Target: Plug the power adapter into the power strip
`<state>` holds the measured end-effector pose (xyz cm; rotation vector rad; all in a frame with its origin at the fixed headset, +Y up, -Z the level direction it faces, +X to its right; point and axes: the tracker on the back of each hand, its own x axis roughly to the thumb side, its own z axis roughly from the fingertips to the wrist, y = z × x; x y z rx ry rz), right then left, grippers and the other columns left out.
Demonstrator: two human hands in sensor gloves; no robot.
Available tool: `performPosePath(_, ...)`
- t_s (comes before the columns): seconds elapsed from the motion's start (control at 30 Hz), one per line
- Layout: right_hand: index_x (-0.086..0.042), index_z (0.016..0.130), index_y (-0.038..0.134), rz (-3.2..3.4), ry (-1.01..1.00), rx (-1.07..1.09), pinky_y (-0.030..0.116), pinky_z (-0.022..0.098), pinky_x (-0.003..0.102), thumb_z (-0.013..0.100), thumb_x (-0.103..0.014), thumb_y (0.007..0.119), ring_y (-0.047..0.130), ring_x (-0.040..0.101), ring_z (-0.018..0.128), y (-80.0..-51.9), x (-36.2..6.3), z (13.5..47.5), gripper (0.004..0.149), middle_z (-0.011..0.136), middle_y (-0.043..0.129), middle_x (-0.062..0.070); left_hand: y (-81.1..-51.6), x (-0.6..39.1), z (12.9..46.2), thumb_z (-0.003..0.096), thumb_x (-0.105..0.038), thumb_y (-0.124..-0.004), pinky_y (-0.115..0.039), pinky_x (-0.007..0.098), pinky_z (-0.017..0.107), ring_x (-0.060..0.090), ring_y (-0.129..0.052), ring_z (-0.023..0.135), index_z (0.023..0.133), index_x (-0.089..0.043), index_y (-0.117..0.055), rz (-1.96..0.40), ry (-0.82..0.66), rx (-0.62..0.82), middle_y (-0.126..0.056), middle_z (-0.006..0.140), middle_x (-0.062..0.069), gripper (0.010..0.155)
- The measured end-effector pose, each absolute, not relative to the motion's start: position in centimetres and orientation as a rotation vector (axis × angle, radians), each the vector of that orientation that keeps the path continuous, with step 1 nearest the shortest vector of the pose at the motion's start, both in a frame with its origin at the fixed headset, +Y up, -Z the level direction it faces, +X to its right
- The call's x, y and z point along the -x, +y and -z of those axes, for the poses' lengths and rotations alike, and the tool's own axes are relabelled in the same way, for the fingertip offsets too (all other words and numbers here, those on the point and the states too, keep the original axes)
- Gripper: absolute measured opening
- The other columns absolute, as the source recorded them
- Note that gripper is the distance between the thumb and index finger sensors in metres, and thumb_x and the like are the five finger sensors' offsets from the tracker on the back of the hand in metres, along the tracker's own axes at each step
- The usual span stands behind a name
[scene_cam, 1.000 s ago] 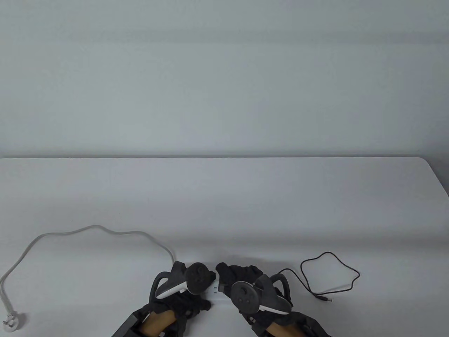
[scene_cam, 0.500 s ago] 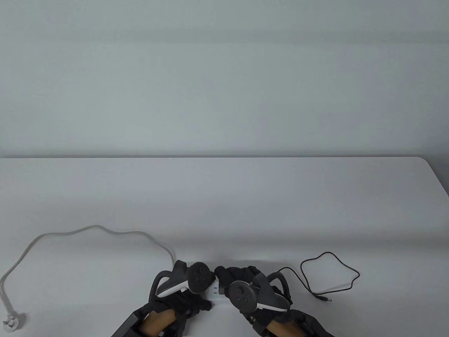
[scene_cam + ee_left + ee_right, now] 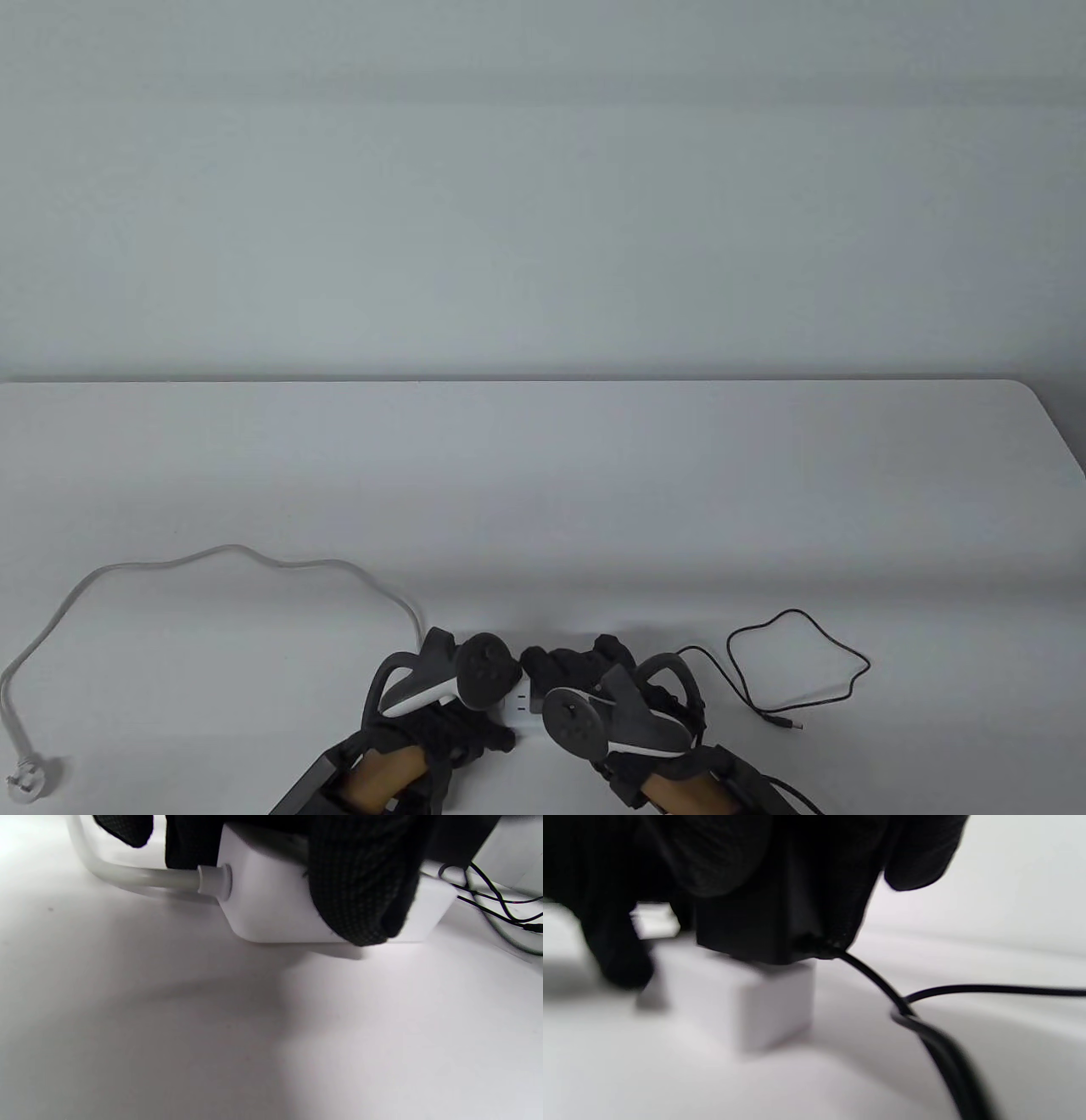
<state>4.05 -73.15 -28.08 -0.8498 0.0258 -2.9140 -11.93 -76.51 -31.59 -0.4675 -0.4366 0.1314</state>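
At the top of the frame the left hand [image 3: 360, 878] in its black knit glove grips the white power strip [image 3: 271, 908], one broad finger draped down its near side almost to the table [image 3: 212, 1035]. The strip's pale cord [image 3: 140, 876] leaves its left end through a round collar and curves off toward the upper left. At the right edge thin black cables [image 3: 496, 906] lie blurred, probably the adapter's lead.

Power strip [image 3: 271, 906] smooth white plastic; glove [image 3: 356, 878] black knit cloth.
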Motion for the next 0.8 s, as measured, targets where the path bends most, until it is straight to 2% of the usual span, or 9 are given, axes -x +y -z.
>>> performPosePath(0.03, -0.023, 0.105, 0.065, 2.901, 0.092, 0.935, 0.072, 0.07, 0.057, 0.044, -0.039, 0.076, 0.102, 0.018, 0.083, -73.1, -3.8, 28.2, 0.064, 0.094, 0.09, 0.002, -76.5, 12.0, 31.5, 0.0381, -0.052, -0.092, -0.057, 0.06, 0.076, 0.035, -0.073, 0.096, 0.109, -0.027, -0.061, -0.124, -0.434, 0.467, -0.067, 0.106, 0.009, 0.082)
performPosePath(0.1, -0.023, 0.105, 0.065, 2.906, 0.082, 0.913, 0.073, 0.07, 0.056, 0.044, -0.04, 0.075, 0.102, 0.017, 0.083, -73.1, -4.0, 28.1, 0.064, 0.095, 0.089, 0.002, -76.5, 11.9, 31.5, 0.038, -0.051, -0.092, -0.057, 0.06, 0.076, 0.035, -0.073, 0.096, 0.109, -0.027, -0.061, -0.122, -0.433, 0.465, -0.067, 0.106, 0.009, 0.081)
performPosePath(0.3, -0.022, 0.105, 0.063, 2.934, 0.017, 0.906, 0.072, 0.07, 0.057, 0.045, -0.039, 0.075, 0.101, 0.019, 0.084, -73.0, -4.0, 28.4, 0.064, 0.096, 0.087, 0.003, -76.5, 12.0, 31.7, 0.0384, -0.051, -0.092, -0.057, 0.06, 0.076, 0.036, -0.073, 0.097, 0.11, -0.027, -0.06, -0.125, -0.435, 0.48, -0.067, 0.106, 0.009, 0.082)
performPosePath(0.53, -0.024, 0.108, 0.057, 2.99, -0.088, 0.944, 0.07, 0.071, 0.059, 0.048, -0.041, 0.073, 0.095, 0.022, 0.09, -73.2, -4.6, 28.9, 0.064, 0.101, 0.081, 0.004, -76.0, 12.8, 32.4, 0.0418, -0.052, -0.086, -0.055, 0.062, 0.076, 0.041, -0.067, 0.1, 0.112, -0.024, -0.055, -0.204, -0.46, 0.578, -0.061, 0.112, 0.013, 0.082)
performPosePath(0.6, -0.024, 0.109, 0.054, 3.004, -0.128, 0.966, 0.069, 0.07, 0.059, 0.05, -0.047, 0.066, 0.092, 0.024, 0.093, -73.1, -5.0, 29.0, 0.065, 0.105, 0.078, 0.005, -75.3, 13.6, 32.7, 0.0422, -0.054, -0.084, -0.054, 0.062, 0.076, 0.042, -0.065, 0.102, 0.113, -0.023, -0.054, -0.248, -0.442, 0.576, -0.06, 0.114, 0.015, 0.083)
performPosePath(0.67, -0.018, 0.112, 0.046, 3.093, -0.187, 0.979, 0.065, 0.071, 0.062, 0.05, -0.054, 0.058, 0.083, 0.033, 0.098, -73.1, -5.7, 29.2, 0.074, 0.111, 0.067, 0.013, -74.4, 14.9, 33.0, 0.0432, -0.055, -0.082, -0.053, 0.063, 0.076, 0.043, -0.064, 0.103, 0.113, -0.023, -0.054, -0.317, -0.4, 0.539, -0.059, 0.114, 0.015, 0.082)
performPosePath(0.8, -0.012, 0.114, 0.034, 3.255, -0.163, 0.925, 0.06, 0.071, 0.066, 0.049, -0.06, 0.051, 0.07, 0.04, 0.104, -72.2, -7.2, 29.8, 0.083, 0.116, 0.053, 0.02, -72.5, 18.9, 33.7, 0.0467, -0.058, -0.074, -0.048, 0.065, 0.077, 0.046, -0.059, 0.106, 0.114, -0.023, -0.053, -0.485, -0.259, 0.392, -0.055, 0.117, 0.017, 0.078)
